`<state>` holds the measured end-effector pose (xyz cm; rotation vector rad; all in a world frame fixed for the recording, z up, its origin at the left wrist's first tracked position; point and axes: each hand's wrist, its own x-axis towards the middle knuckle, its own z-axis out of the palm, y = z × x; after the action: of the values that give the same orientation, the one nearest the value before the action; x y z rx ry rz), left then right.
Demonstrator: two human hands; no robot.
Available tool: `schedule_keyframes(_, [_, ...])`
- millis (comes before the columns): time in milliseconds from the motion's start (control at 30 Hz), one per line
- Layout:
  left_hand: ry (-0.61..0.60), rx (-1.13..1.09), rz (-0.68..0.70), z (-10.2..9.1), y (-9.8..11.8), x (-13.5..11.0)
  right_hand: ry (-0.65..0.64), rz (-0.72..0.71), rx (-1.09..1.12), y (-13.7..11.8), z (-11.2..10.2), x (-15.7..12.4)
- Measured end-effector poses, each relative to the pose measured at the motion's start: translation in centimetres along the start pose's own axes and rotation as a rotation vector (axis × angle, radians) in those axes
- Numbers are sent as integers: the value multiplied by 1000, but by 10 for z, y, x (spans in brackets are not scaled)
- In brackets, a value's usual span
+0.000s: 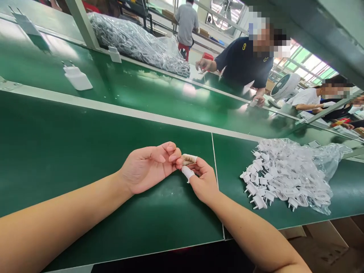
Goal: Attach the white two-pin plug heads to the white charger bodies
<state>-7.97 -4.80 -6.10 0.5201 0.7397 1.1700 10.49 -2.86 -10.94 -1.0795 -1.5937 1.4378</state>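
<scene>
My left hand point(149, 167) lies palm up on the green table point(71, 151), its fingers curled and its fingertips pinched on the rim of a rubber finger cot point(189, 159). That cot sits on the forefinger of my right hand point(201, 180). A second white finger cot point(187, 172) covers the right thumb. The right hand's other fingers are curled in. A heap of white plug parts point(281, 174) lies on a clear plastic bag to the right of my hands, about a hand's width away.
A green conveyor belt point(142, 91) runs behind the table with a white charger point(76, 77) on it. A big plastic bag of white parts point(136, 40) lies beyond. Across the belt stand a person in a dark shirt point(244, 64), seated people and a white fan point(284, 87).
</scene>
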Motion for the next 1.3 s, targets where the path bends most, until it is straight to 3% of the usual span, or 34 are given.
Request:
schedule_keyframes(300, [-70,19,-53,-10,-11,8,-62,42,41,-4,-6,1])
schedule_keyframes(500, [-233,8,-85,-19,-14,11,-69,9,90,0,-7,2])
schedule_keyframes(933, [-331,58,-59,-28,-18,14,-66,-23,110,0,-7,2])
schedule_keyframes(1133, [-322,33,-70,-24,-17,13,-61,-2,133,-2,-7,1])
schedule_keyframes(1300, [-237,-27,-91,-16,-13,11,-29,73,287,-9,-6,1])
